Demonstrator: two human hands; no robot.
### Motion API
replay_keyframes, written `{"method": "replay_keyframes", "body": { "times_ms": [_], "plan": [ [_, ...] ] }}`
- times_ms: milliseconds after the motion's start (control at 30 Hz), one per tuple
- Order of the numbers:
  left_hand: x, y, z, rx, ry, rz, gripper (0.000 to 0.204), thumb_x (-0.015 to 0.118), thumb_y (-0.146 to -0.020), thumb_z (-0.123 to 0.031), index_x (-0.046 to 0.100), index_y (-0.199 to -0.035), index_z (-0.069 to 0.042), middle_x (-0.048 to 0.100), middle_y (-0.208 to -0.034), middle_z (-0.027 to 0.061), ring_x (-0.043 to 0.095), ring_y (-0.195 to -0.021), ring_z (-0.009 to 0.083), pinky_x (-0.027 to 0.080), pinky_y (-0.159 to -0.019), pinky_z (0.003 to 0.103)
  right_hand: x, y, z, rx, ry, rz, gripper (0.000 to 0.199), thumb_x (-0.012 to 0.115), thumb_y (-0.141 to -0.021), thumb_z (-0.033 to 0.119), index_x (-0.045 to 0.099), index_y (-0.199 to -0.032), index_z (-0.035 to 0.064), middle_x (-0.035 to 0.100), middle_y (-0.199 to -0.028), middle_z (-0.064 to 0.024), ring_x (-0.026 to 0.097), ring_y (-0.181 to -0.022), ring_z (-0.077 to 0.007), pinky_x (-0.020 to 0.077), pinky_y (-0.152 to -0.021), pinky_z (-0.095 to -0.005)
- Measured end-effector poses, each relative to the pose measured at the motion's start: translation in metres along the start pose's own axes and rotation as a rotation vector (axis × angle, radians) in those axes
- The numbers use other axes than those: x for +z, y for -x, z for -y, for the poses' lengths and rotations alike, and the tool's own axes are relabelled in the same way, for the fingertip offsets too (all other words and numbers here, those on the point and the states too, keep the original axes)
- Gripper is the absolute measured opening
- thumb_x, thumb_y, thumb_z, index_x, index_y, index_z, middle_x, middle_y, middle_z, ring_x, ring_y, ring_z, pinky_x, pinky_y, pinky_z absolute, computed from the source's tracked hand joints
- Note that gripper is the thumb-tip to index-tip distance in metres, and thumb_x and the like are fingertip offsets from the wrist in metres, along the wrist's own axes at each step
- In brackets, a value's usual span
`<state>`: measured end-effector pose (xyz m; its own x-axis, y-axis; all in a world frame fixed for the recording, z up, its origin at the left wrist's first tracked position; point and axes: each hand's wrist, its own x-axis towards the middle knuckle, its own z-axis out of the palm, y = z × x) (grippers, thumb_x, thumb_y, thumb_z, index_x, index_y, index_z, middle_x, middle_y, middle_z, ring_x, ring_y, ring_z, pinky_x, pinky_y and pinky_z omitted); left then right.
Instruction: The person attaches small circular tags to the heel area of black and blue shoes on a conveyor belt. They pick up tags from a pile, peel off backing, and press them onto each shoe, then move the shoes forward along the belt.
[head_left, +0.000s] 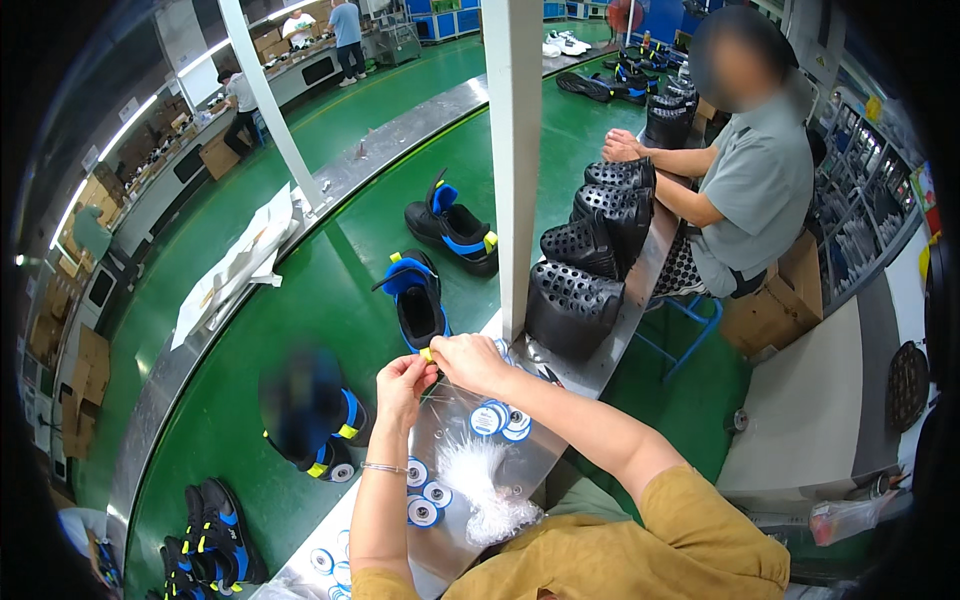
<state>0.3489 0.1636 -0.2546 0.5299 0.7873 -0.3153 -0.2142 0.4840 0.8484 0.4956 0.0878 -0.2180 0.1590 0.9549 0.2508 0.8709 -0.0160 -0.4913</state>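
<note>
A black shoe [415, 300] with blue lining stands on the green surface, its heel toward me. At its heel is a small yellow pull tab [427, 354], which my right hand [470, 362] pinches. My left hand [402, 385] is closed at the fingertips close beside the tab; what it pinches is too small to make out. Below my hands, a bundle of clear plastic loop fasteners [478, 475] lies on the metal ledge [432, 425]. Round blue-and-white tags [423, 511] lie next to the bundle, with more tags [490, 418] by my right forearm.
A white post [513, 160] rises just beyond my hands. Black perforated clogs [573, 308] line the ledge at right, where a co-worker [755, 180] sits. Other black-and-blue shoes [455, 228] stand on the green surface, more shoes [222, 530] at lower left. White sheets [235, 265] lie on the far rail.
</note>
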Motion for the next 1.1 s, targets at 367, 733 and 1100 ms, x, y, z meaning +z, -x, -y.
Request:
{"method": "replay_keyframes", "body": {
  "times_ms": [367, 733, 1100],
  "plan": [
    [0.023, 0.025, -0.048, 0.445, -0.461, -0.071, 0.012, 0.060, -0.095, -0.011, 0.063, -0.095, 0.000, 0.064, -0.083, 0.0039, 0.056, -0.066, 0.0066, 0.043, -0.055, 0.019, -0.023, -0.002, 0.006, -0.081, -0.430, -0.199, 0.011, 0.055, -0.090, 0.007, 0.058, -0.099, 0.0010, 0.065, -0.084, -0.0209, 0.065, -0.079, -0.0374, 0.0509, -0.067, -0.0425],
    [0.031, 0.017, -0.032, 0.368, -0.428, -0.009, 0.007, 0.052, -0.098, -0.006, 0.052, -0.093, -0.002, 0.062, -0.080, 0.0048, 0.053, -0.061, 0.0057, 0.043, -0.051, 0.019, -0.025, -0.017, 0.003, 0.307, -1.102, 0.030, 0.012, 0.059, -0.092, 0.012, 0.061, -0.095, 0.0008, 0.063, -0.072, -0.0046, 0.056, -0.060, -0.0089, 0.0443, -0.053, -0.0236],
    [0.016, 0.026, -0.036, 0.397, -0.512, -0.067, 0.008, 0.056, -0.097, -0.009, 0.056, -0.095, -0.001, 0.063, -0.081, 0.0046, 0.054, -0.061, 0.0054, 0.040, -0.047, 0.018, -0.002, -0.023, 0.009, 0.315, -1.196, 0.085, 0.007, 0.066, -0.086, 0.008, 0.064, -0.087, 0.0015, 0.062, -0.079, -0.0004, 0.055, -0.072, -0.0069, 0.0459, -0.066, -0.0223]
  ]
}}
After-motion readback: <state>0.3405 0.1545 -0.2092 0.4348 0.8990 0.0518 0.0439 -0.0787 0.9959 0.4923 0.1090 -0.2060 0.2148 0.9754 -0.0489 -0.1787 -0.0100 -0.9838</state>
